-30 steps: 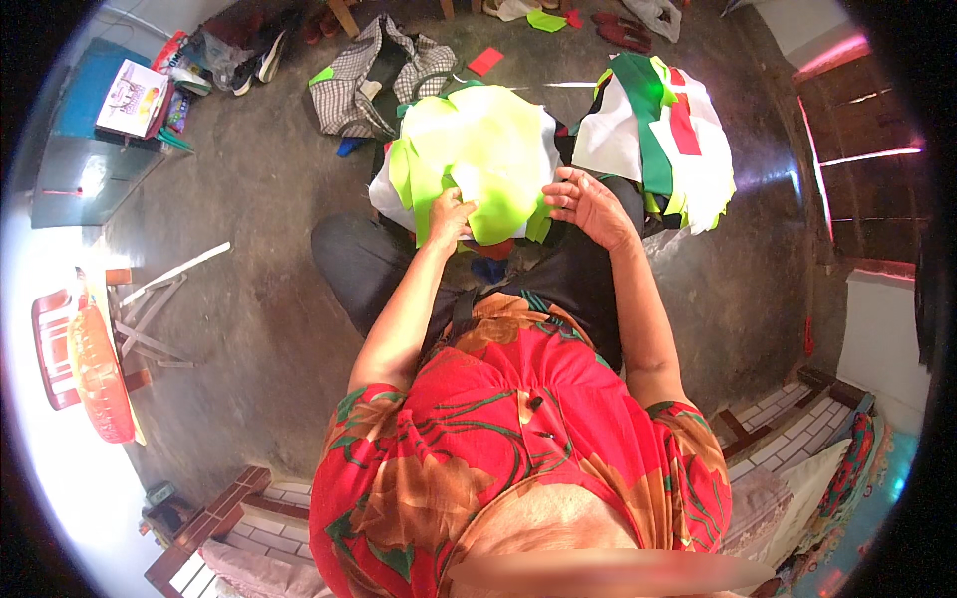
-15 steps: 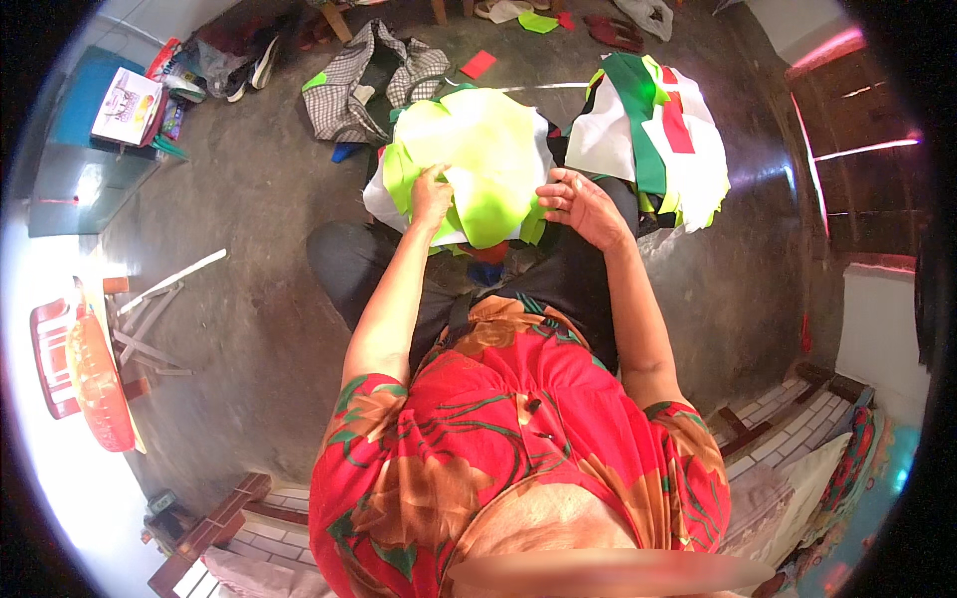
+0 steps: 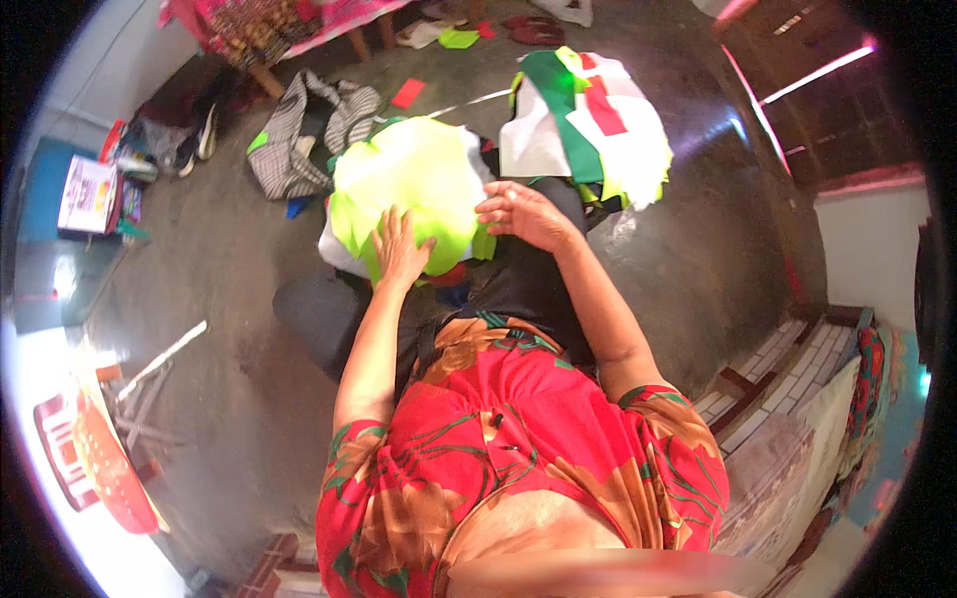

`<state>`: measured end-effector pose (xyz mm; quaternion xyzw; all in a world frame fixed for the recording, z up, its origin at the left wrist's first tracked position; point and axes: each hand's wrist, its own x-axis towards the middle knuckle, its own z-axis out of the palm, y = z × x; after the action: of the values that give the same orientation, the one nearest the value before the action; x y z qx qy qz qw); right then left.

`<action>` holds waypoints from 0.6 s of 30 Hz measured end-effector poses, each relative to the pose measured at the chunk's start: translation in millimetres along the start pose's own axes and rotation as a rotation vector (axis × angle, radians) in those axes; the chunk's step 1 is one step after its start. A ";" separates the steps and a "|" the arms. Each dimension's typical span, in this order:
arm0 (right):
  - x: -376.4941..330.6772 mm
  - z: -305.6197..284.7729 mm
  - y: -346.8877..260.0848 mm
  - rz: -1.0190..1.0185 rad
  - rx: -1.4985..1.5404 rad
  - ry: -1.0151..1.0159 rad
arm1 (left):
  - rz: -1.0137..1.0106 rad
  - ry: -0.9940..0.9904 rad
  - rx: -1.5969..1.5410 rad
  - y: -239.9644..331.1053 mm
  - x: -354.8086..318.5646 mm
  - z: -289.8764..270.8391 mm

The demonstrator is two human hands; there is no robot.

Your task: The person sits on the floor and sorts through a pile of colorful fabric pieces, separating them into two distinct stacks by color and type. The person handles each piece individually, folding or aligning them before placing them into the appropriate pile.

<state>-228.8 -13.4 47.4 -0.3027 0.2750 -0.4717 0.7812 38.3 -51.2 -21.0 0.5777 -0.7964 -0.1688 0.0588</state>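
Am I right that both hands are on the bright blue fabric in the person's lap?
Not quite. The head view shows the fabric is bright yellow-green, not blue. The left hand lies flat on it and the right hand rests at its edge, in the person's lap.

Checked cloth point(image 3: 311, 133), red chair point(image 3: 100, 463)

Your work surface is the bare concrete floor point(image 3: 239, 329). On it lie fabric piles point(image 3: 588, 120), a checked cloth point(image 3: 299, 135), and scraps point(image 3: 407, 94).
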 end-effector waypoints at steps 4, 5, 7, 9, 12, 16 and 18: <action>-4.3 -0.9 0.1 -0.025 -0.013 0.004 | -0.003 -0.066 0.103 6.4 -0.8 -2.5; -5.8 -1.1 -1.3 -0.021 -0.023 0.004 | -0.007 -0.084 0.115 9.1 0.2 -4.2; -6.0 0.2 -0.6 -0.018 -0.029 0.003 | -0.005 -0.082 0.124 8.5 -0.9 -3.5; -10.1 2.5 -1.5 -0.048 -0.020 0.007 | -0.007 -0.093 0.134 7.6 -0.9 -3.3; -18.5 8.2 -10.0 -0.156 -0.056 0.065 | 0.007 -0.090 0.123 5.0 -2.1 -3.1; -43.4 0.8 -49.2 -0.469 -0.212 0.321 | 0.024 -0.091 0.153 0.6 -3.3 -1.4; -55.7 -18.1 -67.5 -0.583 -0.598 0.720 | 0.018 -0.090 0.162 1.5 -4.1 -2.2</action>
<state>-302.8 7.9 92.8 -0.3944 0.5516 -0.6436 0.3549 38.8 -47.4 -18.0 0.5652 -0.8145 -0.1289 -0.0226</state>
